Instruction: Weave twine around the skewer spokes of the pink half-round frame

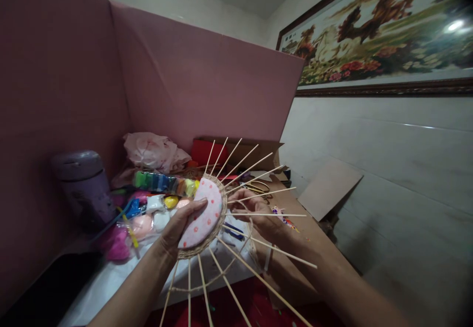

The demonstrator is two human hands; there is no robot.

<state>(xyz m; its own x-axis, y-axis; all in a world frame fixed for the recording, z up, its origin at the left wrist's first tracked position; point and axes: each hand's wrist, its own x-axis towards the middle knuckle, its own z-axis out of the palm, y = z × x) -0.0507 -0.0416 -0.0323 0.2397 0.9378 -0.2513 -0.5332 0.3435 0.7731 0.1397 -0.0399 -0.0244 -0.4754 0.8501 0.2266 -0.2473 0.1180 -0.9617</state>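
Observation:
My left hand (173, 228) is closed round a half-round base (209, 211) covered in pale fabric with small red-pink prints, its thumb lying on the face. Thin wooden sticks (258, 214) fan out from the curved edge, where rows of tan twine (223, 199) are woven close to the fabric. On the right of the base, my right hand (254, 211) has its fingers bent together among the sticks, pinching the twine. A loose length of twine (207, 285) loops down from there and crosses the lower sticks. The fingertips of the left hand are hidden behind the base.
Packets of coloured clay (158, 181), blue scissors (135, 207) and a purple tumbler (83, 189) stand at the left. Behind lie a crumpled pink plastic bag (155, 150) and an open cardboard box (254, 152). A cardboard sheet (330, 189) leans on the tiled wall at right.

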